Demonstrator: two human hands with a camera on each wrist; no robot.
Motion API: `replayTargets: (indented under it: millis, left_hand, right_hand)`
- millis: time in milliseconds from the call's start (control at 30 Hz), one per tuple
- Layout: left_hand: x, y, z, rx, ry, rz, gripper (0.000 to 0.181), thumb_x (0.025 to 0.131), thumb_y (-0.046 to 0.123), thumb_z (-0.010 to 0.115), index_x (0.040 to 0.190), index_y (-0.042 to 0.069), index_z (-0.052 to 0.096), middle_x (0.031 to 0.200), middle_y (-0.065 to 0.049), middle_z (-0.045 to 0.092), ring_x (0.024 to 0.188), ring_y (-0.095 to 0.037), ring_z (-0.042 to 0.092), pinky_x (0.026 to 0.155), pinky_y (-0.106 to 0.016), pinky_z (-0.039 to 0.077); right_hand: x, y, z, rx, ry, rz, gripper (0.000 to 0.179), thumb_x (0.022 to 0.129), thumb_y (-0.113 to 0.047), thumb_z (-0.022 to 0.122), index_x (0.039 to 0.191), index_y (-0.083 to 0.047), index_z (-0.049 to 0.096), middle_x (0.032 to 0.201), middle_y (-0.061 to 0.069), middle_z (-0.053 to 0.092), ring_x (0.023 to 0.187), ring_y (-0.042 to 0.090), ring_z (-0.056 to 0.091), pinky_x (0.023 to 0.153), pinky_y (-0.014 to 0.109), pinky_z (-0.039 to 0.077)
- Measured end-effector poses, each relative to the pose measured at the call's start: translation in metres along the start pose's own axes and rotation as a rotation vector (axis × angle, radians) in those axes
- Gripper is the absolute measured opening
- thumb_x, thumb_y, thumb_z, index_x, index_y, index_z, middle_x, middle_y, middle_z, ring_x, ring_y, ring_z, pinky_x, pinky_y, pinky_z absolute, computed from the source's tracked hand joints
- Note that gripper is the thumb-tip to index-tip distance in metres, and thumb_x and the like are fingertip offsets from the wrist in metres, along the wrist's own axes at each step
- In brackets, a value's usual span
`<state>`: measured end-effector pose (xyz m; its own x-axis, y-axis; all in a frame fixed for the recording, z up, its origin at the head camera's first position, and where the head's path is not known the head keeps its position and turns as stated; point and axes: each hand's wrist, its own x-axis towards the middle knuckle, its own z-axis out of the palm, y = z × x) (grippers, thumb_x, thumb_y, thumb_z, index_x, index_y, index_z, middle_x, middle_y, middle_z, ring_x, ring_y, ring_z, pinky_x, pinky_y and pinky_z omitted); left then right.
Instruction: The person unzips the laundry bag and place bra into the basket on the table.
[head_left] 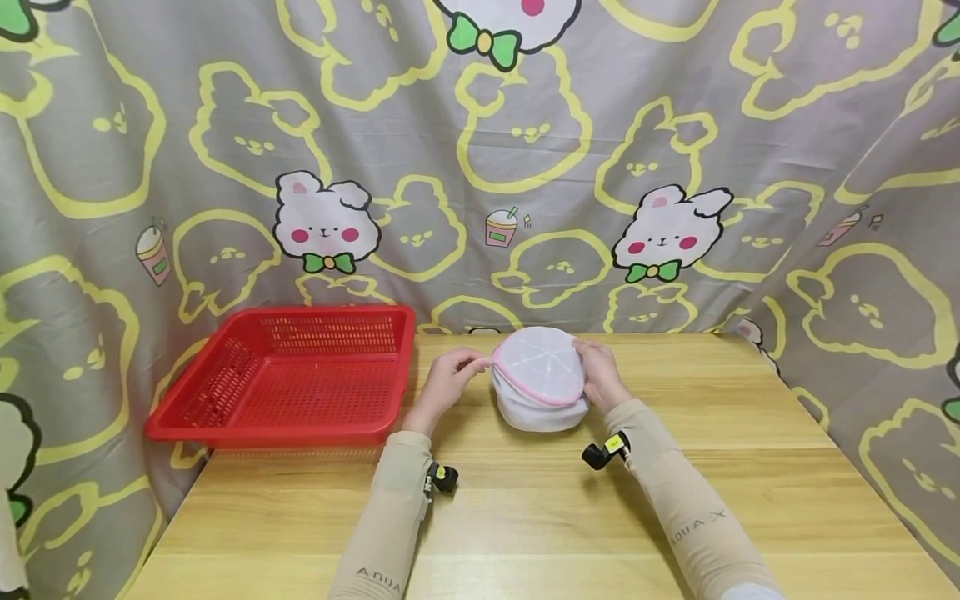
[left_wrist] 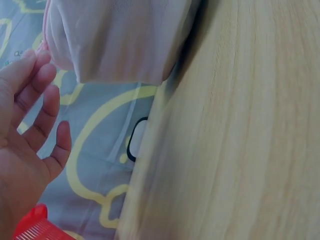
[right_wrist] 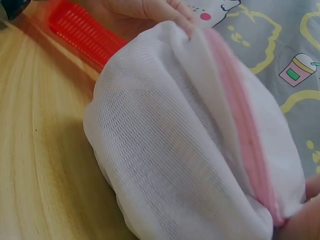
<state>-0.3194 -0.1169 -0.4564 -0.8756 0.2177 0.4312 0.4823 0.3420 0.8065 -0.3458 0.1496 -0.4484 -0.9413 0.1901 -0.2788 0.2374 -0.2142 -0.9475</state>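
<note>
Beige sleeves (head_left: 386, 521) are covering both my forearms, lettering is showing on each of them, and a small black camera (head_left: 444, 477) is sitting at either wrist. Between my hands, the white mesh bag (head_left: 542, 362) is resting on the wooden table (head_left: 517, 517), near its back edge, its round top tilting up toward me with pale lines spreading from the middle. Pink trim (right_wrist: 242, 125) is running along the rim of that top. With my left hand (head_left: 450, 379) I am pinching the bag at the left end of the pink, between thumb and forefinger, while the other fingers are curving loosely, clear of the fabric. With my right hand (head_left: 603, 375) I am gripping the opposite side of the rim, thumb and finger pinching by the other end of the pink; the bag is partly hiding those fingers. Off to the left, the red basket (head_left: 270, 435) is standing at the table's far left corner, apart from the bag. Behind it all, a grey curtain (head_left: 420, 150) is hanging, printed with yellow outlines, white rabbit faces and pink drink cups.
</note>
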Motion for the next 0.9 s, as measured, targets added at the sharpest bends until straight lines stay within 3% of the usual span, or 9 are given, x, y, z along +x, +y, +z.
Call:
replayTargets:
  millis: [133,300,433,700,900]
  left_hand:
    - [0.002,-0.001,0.000,0.009,0.021,-0.051,0.018,0.091,0.025,0.069,0.087,0.008,0.073,0.080,-0.008,0.069,0.073,-0.008,0.056,0.066,-0.021,0.046]
    - [0.004,-0.004,0.000,0.018,0.042,-0.079,0.020,0.092,0.025,0.067,0.088,0.006,0.073,0.079,-0.009,0.069,0.071,-0.008,0.056,0.064,-0.020,0.046]
    - [0.004,-0.004,0.000,0.006,0.038,-0.097,0.022,0.093,0.024,0.066,0.088,0.003,0.071,0.080,-0.014,0.067,0.072,-0.013,0.058,0.063,-0.020,0.045]
    - [0.004,-0.005,0.003,0.002,0.034,-0.112,0.022,0.095,0.023,0.063,0.092,0.002,0.070,0.085,-0.020,0.068,0.079,-0.033,0.064,0.066,-0.020,0.048]
    - [0.003,-0.004,0.005,-0.007,0.031,-0.123,0.020,0.096,0.023,0.062,0.097,0.004,0.071,0.089,-0.019,0.069,0.083,-0.037,0.065,0.066,-0.019,0.048]
  right_hand:
    - [-0.003,-0.003,-0.002,-0.007,-0.024,-0.005,0.037,0.100,-0.014,0.049,0.130,0.006,0.043,0.116,0.008,0.051,0.102,0.011,0.052,0.103,0.028,0.045]
    - [-0.010,-0.007,-0.008,0.038,-0.089,0.005,0.013,0.098,-0.011,0.051,0.108,-0.003,0.049,0.094,-0.002,0.055,0.082,0.003,0.057,0.077,0.016,0.053]
    - [-0.016,-0.009,-0.017,-0.014,-0.170,0.007,0.005,0.099,-0.011,0.049,0.101,-0.006,0.048,0.081,-0.005,0.050,0.070,0.003,0.052,0.063,0.015,0.049]
    - [-0.027,-0.013,-0.035,-0.267,-0.297,0.007,0.014,0.101,-0.017,0.048,0.110,-0.006,0.047,0.085,-0.005,0.052,0.075,0.005,0.053,0.067,0.021,0.050]
    - [-0.034,-0.021,-0.044,-0.461,-0.354,-0.072,0.023,0.099,-0.015,0.049,0.114,0.002,0.048,0.086,-0.002,0.053,0.078,0.009,0.053,0.073,0.028,0.054]
